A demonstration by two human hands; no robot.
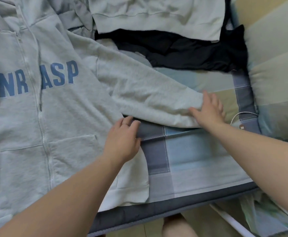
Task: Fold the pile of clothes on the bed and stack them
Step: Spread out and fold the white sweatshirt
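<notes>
Two hands work one grey hoodie (63, 125), laid zip-up on the bed (191, 151) from 9 o'clock. The left hand (122, 139) lies flat at the armpit, likely anchoring the fold line. The right hand (210, 110), fingers spread, presses the sleeve (148, 94) end at 3 o'clock, probably to swing it inward. Other clothes (191, 52) wait at 12 o'clock.

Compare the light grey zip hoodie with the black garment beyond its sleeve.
The light grey zip hoodie is spread flat, front up; the black garment lies crumpled. The hoodie bears blue lettering; the black garment shows none. The left hand and right hand touch the hoodie; neither touches the black garment. Both lie on the bed.
</notes>
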